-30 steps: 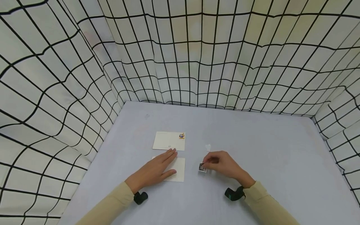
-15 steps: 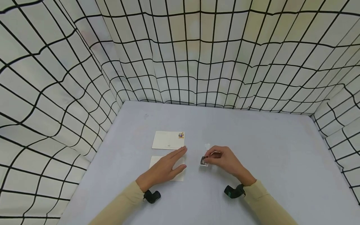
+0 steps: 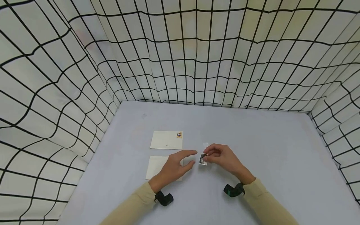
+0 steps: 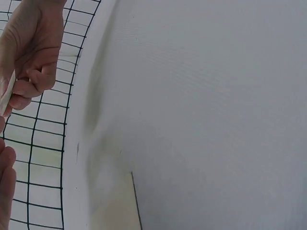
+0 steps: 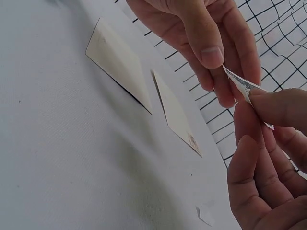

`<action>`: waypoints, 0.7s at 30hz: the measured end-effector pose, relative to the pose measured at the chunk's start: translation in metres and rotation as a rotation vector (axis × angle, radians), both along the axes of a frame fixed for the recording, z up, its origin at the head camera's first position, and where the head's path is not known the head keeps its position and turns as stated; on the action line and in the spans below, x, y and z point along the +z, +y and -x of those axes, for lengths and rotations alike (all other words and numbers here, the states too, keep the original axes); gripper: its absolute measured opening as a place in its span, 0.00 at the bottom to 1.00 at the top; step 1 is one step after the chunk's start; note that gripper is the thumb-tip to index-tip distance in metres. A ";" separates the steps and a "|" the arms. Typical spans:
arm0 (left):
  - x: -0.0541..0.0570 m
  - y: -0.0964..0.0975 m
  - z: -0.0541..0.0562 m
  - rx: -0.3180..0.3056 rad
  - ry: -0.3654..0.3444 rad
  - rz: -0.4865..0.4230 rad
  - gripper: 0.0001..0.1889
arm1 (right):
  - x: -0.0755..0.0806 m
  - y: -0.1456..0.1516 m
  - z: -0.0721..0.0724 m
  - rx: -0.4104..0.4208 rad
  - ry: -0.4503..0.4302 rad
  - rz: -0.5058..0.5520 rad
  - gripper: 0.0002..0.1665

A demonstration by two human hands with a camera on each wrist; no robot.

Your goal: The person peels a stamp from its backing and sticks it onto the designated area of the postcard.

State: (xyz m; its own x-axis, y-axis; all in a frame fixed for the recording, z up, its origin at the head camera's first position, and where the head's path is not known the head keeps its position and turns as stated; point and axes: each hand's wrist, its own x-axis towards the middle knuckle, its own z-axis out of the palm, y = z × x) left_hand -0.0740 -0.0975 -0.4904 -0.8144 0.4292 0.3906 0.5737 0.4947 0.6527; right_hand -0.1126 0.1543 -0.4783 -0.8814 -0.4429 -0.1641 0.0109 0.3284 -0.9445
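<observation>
My right hand (image 3: pixel 226 158) pinches a small postage stamp (image 3: pixel 202 159) between thumb and fingers, above the white table. The stamp has a dark picture and a white border; its toothed edge (image 5: pixel 237 80) shows in the right wrist view. Close to its left side is my left hand (image 3: pixel 175 165), thumb and fingers spread apart with nothing held. In the right wrist view the left thumb (image 5: pixel 211 55) comes right up to the stamp's corner; I cannot tell if they touch. Beneath the left hand lies a plain cream envelope (image 3: pixel 155 167), partly covered.
Farther back lies a second cream envelope (image 3: pixel 166 140) with a colourful stamp (image 3: pixel 179 134) at its upper right corner. A small white paper scrap (image 3: pixel 206 144) lies behind the right hand. Black netting (image 3: pixel 197 68) over white walls surrounds the table (image 3: pixel 267 147).
My left hand has lifted off the near envelope and moved right towards the stamp, its thumb and fingers parting. The right hand has raised the stamp slightly and turned it more upright.
</observation>
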 end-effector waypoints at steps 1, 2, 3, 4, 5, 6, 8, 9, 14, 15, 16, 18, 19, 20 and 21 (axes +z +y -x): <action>-0.001 0.002 0.001 0.001 0.039 -0.005 0.20 | 0.001 0.000 0.000 0.000 -0.012 0.001 0.18; -0.002 0.004 0.002 0.002 0.078 -0.006 0.19 | 0.001 0.000 0.000 0.000 -0.024 0.001 0.18; -0.002 0.005 0.003 0.001 0.109 -0.010 0.19 | 0.001 0.000 0.001 -0.001 -0.038 -0.005 0.19; -0.002 0.007 0.003 0.000 0.139 -0.012 0.19 | 0.001 0.001 0.002 0.002 -0.052 -0.007 0.20; -0.003 0.008 0.004 -0.004 0.173 -0.011 0.20 | 0.000 0.001 0.002 0.006 -0.065 -0.010 0.20; -0.002 0.009 0.005 -0.009 0.205 -0.009 0.20 | 0.000 0.002 0.003 0.010 -0.078 -0.012 0.21; -0.002 0.011 0.007 -0.028 0.269 -0.009 0.20 | 0.000 0.002 0.005 0.015 -0.105 -0.013 0.21; -0.002 0.012 0.008 -0.041 0.295 -0.008 0.20 | 0.000 0.002 0.005 0.020 -0.118 -0.008 0.22; -0.002 0.016 0.013 -0.119 0.397 -0.011 0.20 | 0.000 0.004 0.007 0.041 -0.160 0.030 0.23; -0.003 0.017 0.014 -0.126 0.410 -0.010 0.20 | 0.000 0.004 0.006 0.045 -0.162 0.037 0.23; -0.003 0.017 0.015 -0.130 0.421 -0.008 0.20 | 0.000 0.005 0.006 0.047 -0.164 0.041 0.23; -0.002 0.018 0.016 -0.135 0.440 -0.002 0.19 | 0.000 0.005 0.006 0.053 -0.166 0.052 0.24; -0.002 0.019 0.017 -0.135 0.448 0.004 0.19 | 0.000 0.005 0.006 0.055 -0.167 0.058 0.24; -0.002 0.019 0.017 -0.135 0.457 0.010 0.19 | -0.001 0.006 0.006 0.058 -0.170 0.064 0.24; -0.002 0.019 0.018 -0.134 0.465 0.017 0.18 | -0.001 0.006 0.006 0.061 -0.172 0.071 0.24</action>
State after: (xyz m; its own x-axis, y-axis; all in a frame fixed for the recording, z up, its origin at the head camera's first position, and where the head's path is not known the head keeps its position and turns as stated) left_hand -0.0920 -0.0787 -0.4923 -0.4925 0.5276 0.6921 0.8621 0.4049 0.3048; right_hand -0.1188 0.1600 -0.4790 -0.8144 -0.5103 -0.2762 0.1562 0.2657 -0.9513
